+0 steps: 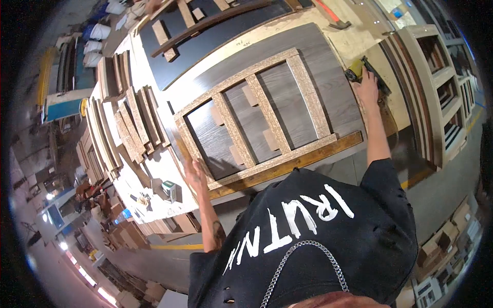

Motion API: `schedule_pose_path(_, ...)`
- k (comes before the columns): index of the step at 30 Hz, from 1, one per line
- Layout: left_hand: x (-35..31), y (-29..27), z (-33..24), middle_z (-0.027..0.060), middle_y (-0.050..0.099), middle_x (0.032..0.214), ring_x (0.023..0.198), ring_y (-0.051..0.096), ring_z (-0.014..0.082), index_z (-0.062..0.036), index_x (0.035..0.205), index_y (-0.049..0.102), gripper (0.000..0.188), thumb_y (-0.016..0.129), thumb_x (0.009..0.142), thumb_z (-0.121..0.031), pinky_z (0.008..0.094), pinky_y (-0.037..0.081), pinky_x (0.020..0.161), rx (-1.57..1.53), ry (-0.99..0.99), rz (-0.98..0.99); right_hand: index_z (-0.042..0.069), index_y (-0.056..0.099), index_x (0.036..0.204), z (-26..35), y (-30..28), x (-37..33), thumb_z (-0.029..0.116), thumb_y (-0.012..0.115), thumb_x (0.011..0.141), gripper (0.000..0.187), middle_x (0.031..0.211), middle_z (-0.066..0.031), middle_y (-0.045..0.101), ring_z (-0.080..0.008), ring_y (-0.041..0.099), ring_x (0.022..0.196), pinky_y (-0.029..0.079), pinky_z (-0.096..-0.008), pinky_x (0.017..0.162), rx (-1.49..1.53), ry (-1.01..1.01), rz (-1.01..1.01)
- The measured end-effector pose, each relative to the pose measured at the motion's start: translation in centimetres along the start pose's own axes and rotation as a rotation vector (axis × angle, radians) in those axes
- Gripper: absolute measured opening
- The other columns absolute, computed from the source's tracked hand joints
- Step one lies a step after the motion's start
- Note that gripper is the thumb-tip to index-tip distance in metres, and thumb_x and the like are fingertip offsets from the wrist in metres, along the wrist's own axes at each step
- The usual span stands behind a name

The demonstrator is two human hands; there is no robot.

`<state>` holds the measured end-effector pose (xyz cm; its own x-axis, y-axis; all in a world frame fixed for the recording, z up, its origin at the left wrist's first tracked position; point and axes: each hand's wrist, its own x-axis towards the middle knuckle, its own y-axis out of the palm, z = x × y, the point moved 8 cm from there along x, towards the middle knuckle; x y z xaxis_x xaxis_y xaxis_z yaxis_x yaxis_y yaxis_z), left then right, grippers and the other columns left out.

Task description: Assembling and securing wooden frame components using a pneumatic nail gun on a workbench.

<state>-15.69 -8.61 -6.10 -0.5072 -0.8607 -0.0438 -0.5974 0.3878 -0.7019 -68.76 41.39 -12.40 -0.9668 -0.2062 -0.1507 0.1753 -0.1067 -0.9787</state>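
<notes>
A slatted wooden frame (269, 115) of speckled particle-board strips lies on a dark grey wood-grain panel (328, 66), with small blocks beside its inner slats. At the frame's near left corner, my left hand (195, 177) lies along the left edge, its fingers stretched against a wooden strip (179, 141). Out to the right, my right hand (367, 88) has its fingers around a yellow-green and black nail gun (371, 72) lying on the bench beside the panel. A brown wooden bar (287, 167) runs along the frame's near side.
Cut wooden strips (134, 126) are stacked on the left. A small green-and-white box (168, 191) stands near the left corner. A hammer (336, 20) lies at the far right, and more slats rest on a dark panel (169, 66) beyond. Stacked frames (429, 97) stand right.
</notes>
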Motion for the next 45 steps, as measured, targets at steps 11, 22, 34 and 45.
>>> schedule_pose_path(11,-2.4,8.3,-14.3,0.0191,0.069,0.105,0.085,0.069,0.0326,-0.0043,0.118,0.062,0.025,0.054,0.099,-0.018,0.0417,0.055,0.071,-0.073,0.281,0.151,-0.003,0.031,0.148,-5.1,1.4,5.6,0.025,0.075,0.070,0.094,0.091,-0.0268,0.069,-0.0406,0.068,0.089,0.055,-0.0430,0.083,-0.009,-0.011,0.189)
schedule_pose_path(22,-14.7,19.4,-34.4,0.0330,0.051,0.135,0.124,0.054,0.0418,0.0049,0.145,0.034,0.068,0.062,0.096,-0.032,0.0457,0.044,0.103,-0.332,0.519,0.735,0.005,0.056,0.088,7.9,-11.3,-14.9,0.023,0.060,0.089,0.018,0.072,-0.0080,0.059,-0.0172,0.058,0.058,0.051,-0.0307,0.052,1.874,0.331,0.312)
schedule_pose_path(34,-14.7,12.6,-38.3,0.0287,0.064,0.086,0.067,0.066,0.0395,0.0100,0.130,0.042,0.059,0.069,0.090,-0.025,0.0439,0.054,0.061,-0.056,0.639,0.645,-0.002,0.053,0.088,13.7,-17.3,-22.6,0.043,0.051,0.091,0.046,0.071,-0.0095,0.052,-0.0208,0.053,0.059,0.048,-0.0331,0.059,2.098,-0.107,0.260)
schedule_pose_path(45,-16.6,6.3,-37.5,0.0154,0.060,0.070,0.053,0.062,0.0351,0.0020,0.099,0.053,0.051,0.060,0.095,-0.048,0.0421,0.048,0.044,0.178,0.727,0.526,-0.002,0.059,0.090,14.7,-18.0,-20.8,0.060,0.044,0.096,0.064,0.069,-0.0091,0.055,-0.0229,0.057,0.061,0.051,-0.0344,0.064,2.698,-0.296,0.666)
